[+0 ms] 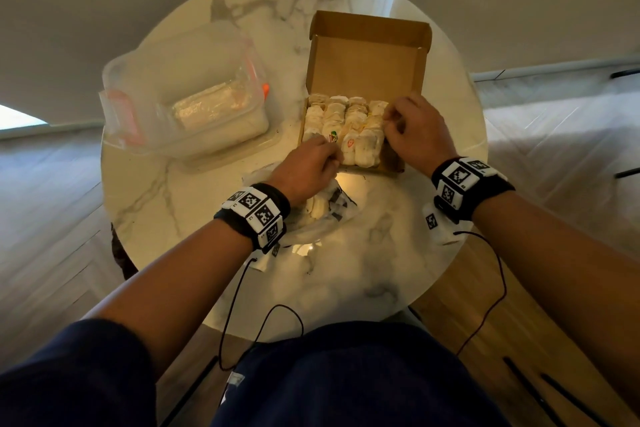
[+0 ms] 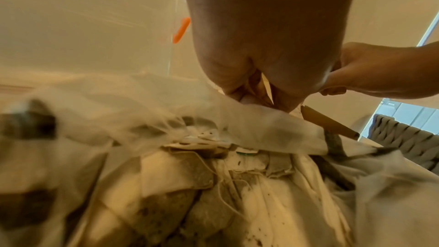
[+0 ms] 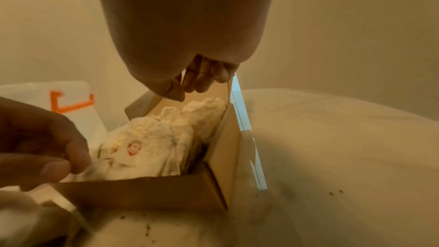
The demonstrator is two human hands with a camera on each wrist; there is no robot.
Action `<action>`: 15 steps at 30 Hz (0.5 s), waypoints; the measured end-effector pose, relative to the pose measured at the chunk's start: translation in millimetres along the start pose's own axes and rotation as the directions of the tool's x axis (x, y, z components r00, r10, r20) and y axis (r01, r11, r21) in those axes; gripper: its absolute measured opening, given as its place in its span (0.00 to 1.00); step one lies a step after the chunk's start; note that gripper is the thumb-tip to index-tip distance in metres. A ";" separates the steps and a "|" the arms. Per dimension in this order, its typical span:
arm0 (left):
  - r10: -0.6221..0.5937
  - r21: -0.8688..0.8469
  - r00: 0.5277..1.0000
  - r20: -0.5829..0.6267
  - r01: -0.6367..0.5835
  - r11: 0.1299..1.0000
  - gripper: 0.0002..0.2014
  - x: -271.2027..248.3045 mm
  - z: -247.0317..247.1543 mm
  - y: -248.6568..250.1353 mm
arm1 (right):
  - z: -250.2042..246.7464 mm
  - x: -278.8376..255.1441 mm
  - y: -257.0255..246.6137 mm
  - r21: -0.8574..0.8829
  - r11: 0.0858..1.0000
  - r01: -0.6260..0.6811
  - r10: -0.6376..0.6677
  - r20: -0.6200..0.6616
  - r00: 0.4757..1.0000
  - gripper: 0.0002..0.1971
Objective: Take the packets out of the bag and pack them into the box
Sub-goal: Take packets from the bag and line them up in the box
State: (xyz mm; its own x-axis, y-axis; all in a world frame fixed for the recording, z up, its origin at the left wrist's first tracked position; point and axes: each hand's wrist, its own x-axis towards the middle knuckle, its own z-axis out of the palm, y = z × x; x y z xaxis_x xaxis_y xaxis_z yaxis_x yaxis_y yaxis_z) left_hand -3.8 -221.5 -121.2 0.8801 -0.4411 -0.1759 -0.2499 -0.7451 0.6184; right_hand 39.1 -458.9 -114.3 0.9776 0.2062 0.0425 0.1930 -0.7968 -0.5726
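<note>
The open cardboard box [image 1: 367, 59] lies on the marble table [image 1: 381, 270], its tray filled with rows of white packets [image 1: 346, 125]. My left hand [image 1: 329, 156] is at the box's near-left corner and pinches a packet [image 3: 99, 168] between thumb and forefinger. My right hand [image 1: 389, 121] hovers over the right row; in the right wrist view its fingers [image 3: 202, 80] bend loosely above the packets [image 3: 154, 144] with nothing between them and the thumb. The thin translucent bag [image 1: 325, 215] lies under my left wrist, with more packets [image 2: 178, 176] inside.
A clear plastic container [image 1: 183, 97] with orange clips sits at the table's left, close to the box. Dark crumbs are scattered on the table by the box's near wall [image 3: 142, 192]. Thin black cables run from both wrists over the near table edge.
</note>
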 end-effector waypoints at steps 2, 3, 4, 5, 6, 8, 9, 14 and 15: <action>0.010 -0.001 1.000 -0.025 -0.010 1.000 0.08 -9.6 -6.8 -2.9 | 1.6 -2.3 -11.7 0.025 0.999 0.026 -0.026 0.017 1.000 0.05; 0.015 0.002 0.999 -0.034 -0.015 1.000 0.08 -15.7 -10.7 -4.9 | 2.9 -3.7 -18.8 0.041 0.998 0.048 -0.049 0.018 0.999 0.05; 0.021 0.007 0.999 -0.042 -0.021 1.000 0.08 -22.4 -14.2 -7.2 | 4.8 -5.7 -26.7 0.060 0.995 0.077 -0.078 0.020 0.997 0.05; 0.024 0.014 0.999 -0.047 -0.024 1.000 0.07 -30.0 -17.6 -9.6 | 7.2 -8.3 -35.1 0.085 0.990 0.109 -0.112 0.024 0.993 0.05; 0.025 0.016 0.998 -0.052 -0.024 1.000 0.07 -38.2 -20.6 -11.9 | 10.2 -11.3 -43.4 0.113 0.984 0.134 -0.139 0.037 0.990 0.04; 0.015 0.008 0.997 -0.072 -0.015 1.000 0.07 -55.9 -25.0 -17.4 | 17.7 -19.9 -60.0 0.150 0.976 0.159 -0.173 0.088 0.981 0.04; 0.006 0.005 0.997 -0.079 -0.006 1.000 0.08 -64.8 -26.7 -20.5 | 22.6 -25.7 -67.0 0.146 0.975 0.168 -0.187 0.126 0.974 0.04; 0.018 -0.002 1.000 0.012 -0.018 1.000 0.05 -97.9 -19.3 -32.9 | 46.5 -62.9 -85.2 0.026 0.988 0.154 -0.153 0.354 0.923 0.05; 0.024 -0.015 0.999 0.037 -0.024 1.000 0.05 -101.0 -13.9 -32.9 | 50.5 -68.9 -85.0 0.011 0.993 0.118 -0.114 0.379 0.919 0.06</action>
State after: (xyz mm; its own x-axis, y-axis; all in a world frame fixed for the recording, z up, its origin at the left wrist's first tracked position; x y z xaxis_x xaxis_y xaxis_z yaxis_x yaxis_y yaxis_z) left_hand -78.9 -145.4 -113.2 0.8583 -0.4772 -0.1888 -0.2647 -0.7269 0.6336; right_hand -48.9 -376.7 -109.9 0.8441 0.4950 -0.2059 0.3064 -0.7607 -0.5723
